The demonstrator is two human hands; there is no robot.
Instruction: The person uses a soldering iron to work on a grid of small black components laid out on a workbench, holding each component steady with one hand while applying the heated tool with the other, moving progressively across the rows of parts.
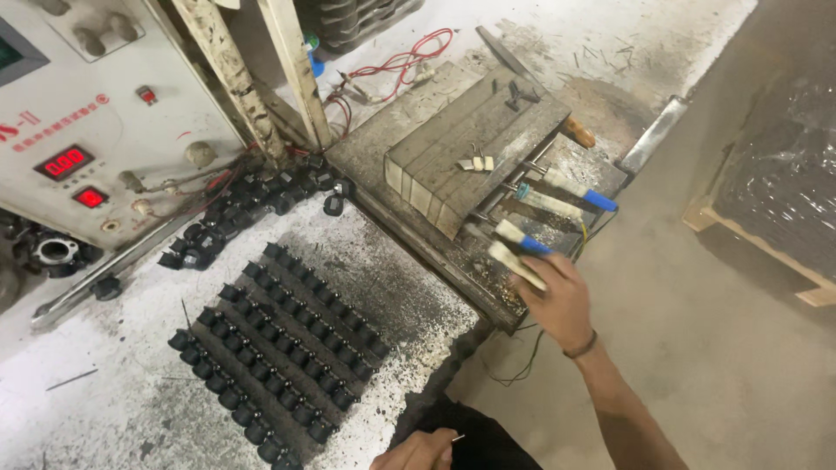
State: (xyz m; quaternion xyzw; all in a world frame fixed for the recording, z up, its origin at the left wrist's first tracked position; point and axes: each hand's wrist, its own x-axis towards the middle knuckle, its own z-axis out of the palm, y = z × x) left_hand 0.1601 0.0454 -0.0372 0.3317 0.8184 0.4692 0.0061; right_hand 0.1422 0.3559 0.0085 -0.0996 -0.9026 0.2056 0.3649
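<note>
Right hand (pixel 562 300) closed on pale tool handle (pixel 515 264), fingertips at metal block (pixel 475 144) edge. Left hand (pixel 424 453) pinching small pin (pixel 458 438), below rows of black parts (pixel 279 348) on surface (pixel 104 409).

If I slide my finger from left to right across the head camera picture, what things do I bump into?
Grey control box with red number displays → rows of small black parts → grey metal block → tools with blue-tipped handles, which the right hand reaches for → wooden pallet with a dark wrapped load.
</note>
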